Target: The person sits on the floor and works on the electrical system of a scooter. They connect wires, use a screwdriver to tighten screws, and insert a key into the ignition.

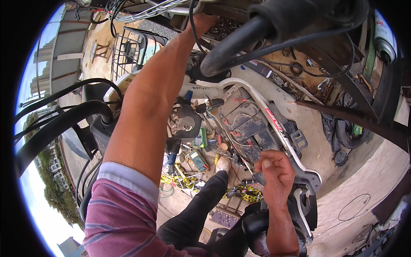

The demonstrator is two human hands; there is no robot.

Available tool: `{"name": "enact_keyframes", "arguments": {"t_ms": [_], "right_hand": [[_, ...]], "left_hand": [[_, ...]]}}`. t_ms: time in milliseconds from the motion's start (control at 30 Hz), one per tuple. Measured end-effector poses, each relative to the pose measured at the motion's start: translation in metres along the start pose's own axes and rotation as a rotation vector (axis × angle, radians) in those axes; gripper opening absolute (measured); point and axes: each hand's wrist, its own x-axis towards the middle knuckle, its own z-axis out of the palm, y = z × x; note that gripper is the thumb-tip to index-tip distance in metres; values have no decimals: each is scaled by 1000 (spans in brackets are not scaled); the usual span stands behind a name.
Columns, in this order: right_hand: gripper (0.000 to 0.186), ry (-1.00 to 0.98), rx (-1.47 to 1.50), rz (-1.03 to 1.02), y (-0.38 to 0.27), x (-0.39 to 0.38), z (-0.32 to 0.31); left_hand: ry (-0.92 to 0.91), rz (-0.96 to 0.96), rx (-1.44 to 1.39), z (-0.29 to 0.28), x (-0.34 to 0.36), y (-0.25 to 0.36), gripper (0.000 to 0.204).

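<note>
My left arm stretches far forward, and my left hand reaches onto a dark shelf of loose metal parts. Its fingers are mostly hidden there. Closer in, my right hand is raised over the scooter frame, fingers curled and thumb pressed against them. Whatever it may hold is too small or hidden to make out. Below lies the scooter's uncovered battery bay, with dark batteries, red terminals and loose wires. A multimeter with a yellow-green edge rests on the littered footboard left of the batteries.
Thick black handlebar tubes and cables cross the left; another black grip hangs at the top. A spray can stands at the upper right beside a rusty metal rack. My shoe is among tools and yellow-black tape.
</note>
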Motion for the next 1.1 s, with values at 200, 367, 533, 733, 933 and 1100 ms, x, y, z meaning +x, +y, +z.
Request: {"name": "enact_keyframes", "arguments": {"t_ms": [200, 367, 533, 733, 933, 1100], "right_hand": [[20, -8, -67, 13, -1, 0, -2], [19, -9, -66, 25, -1, 0, -2], [19, -7, -74, 13, -1, 1, -2], [18, -16, -72, 12, -1, 1, -2], [19, -23, -66, 18, -2, 1, 0], [19, -25, -72, 27, -2, 1, 2]], "left_hand": [[-348, 27, 119, 14, -8, 12, 27], [-477, 43, 160, 23, -14, 22, 27], [-481, 45, 151, 26, -10, 29, 28], [-489, 70, 138, 36, -4, 42, 28], [-483, 114, 111, 49, 10, 59, 28], [-435, 119, 100, 46, 14, 58, 29]]}}
